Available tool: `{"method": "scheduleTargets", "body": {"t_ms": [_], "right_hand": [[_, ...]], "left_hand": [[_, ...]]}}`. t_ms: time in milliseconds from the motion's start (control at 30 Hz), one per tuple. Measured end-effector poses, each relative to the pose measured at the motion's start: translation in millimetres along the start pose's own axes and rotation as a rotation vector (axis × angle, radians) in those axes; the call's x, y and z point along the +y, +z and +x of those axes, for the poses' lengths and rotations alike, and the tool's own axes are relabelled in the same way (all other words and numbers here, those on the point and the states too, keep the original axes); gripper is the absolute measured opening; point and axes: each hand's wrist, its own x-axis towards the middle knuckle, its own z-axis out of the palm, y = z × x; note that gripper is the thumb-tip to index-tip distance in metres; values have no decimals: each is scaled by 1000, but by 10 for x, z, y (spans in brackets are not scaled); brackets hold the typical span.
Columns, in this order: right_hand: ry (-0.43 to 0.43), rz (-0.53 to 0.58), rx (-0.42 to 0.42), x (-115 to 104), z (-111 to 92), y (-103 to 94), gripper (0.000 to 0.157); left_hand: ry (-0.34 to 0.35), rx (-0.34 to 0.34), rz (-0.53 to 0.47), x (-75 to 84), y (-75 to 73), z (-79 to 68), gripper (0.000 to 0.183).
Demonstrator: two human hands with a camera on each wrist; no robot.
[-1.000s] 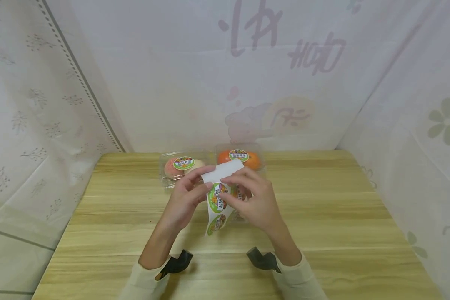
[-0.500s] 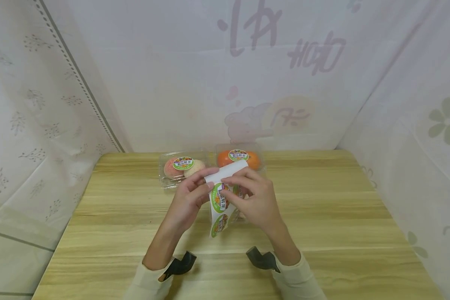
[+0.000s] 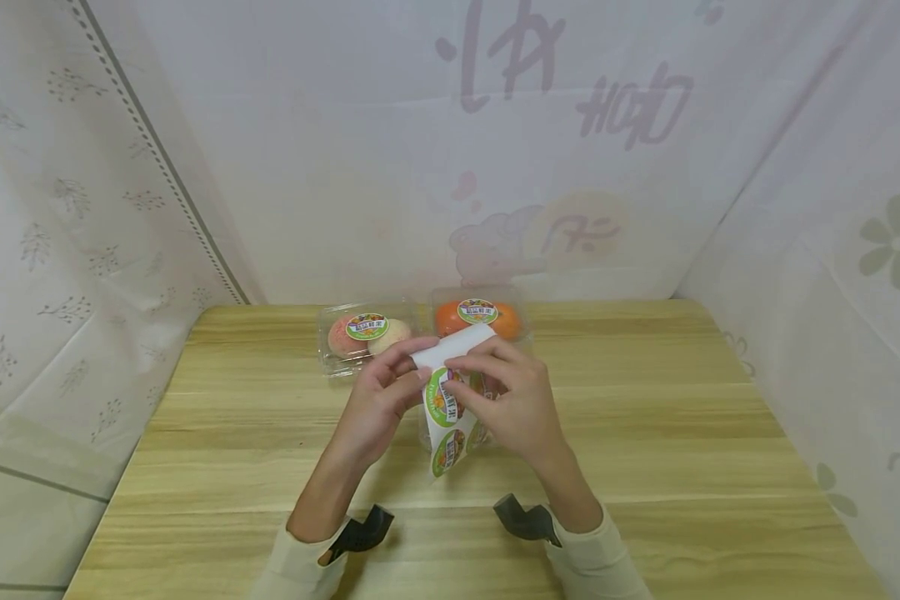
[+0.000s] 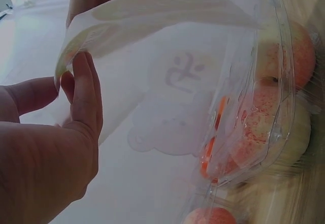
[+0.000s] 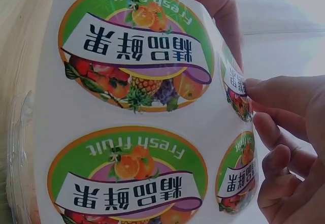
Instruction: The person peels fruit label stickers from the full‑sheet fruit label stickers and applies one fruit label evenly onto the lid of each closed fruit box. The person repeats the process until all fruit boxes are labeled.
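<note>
A white sheet of stickers (image 3: 444,408) with oval green fruit labels hangs between both hands; its top part folds over, showing blank white. My left hand (image 3: 378,404) pinches its left edge between thumb and fingers, also seen in the left wrist view, where the sheet (image 4: 167,10) curves overhead. My right hand (image 3: 513,396) pinches the sheet's other side, thumb on the edge of a label. In the right wrist view, large labels (image 5: 137,46) face the camera, with the right hand's thumb (image 5: 284,92) on a smaller-looking one at the side.
Behind stand two clear boxes with labels on their lids: one with peach-like fruit (image 3: 342,337), one with orange fruit (image 3: 450,317). Another clear box, partly hidden, lies under the sheet; a clear box with peaches (image 4: 254,127) shows in the left wrist view. The wooden table (image 3: 645,467) meets a curtain (image 3: 330,167).
The left hand has shifted slightly to the right, and the sheet's lower end has swung right with it. My right hand keeps nearly the same place. The boxes have not moved.
</note>
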Motion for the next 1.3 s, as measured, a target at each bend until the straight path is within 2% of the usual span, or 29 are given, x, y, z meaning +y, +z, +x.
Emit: {"method": "scheduleTargets", "body": {"t_ms": [600,833,1067,1300], "right_hand": [[12,-13,-6,18,-36,-20,25],[14,-34,-16,10,-32,-25,24],[56,-49,-51,11,-25,-35,24],[69,-50,-67,20,-19,-25,21]], "left_hand": [[11,36,67,-10,22,-45,47],[15,28,110,8,19,-51,45],[19,16,174,6,-8,-43,42],[-3,32,163,2,-13,-42,42]]}}
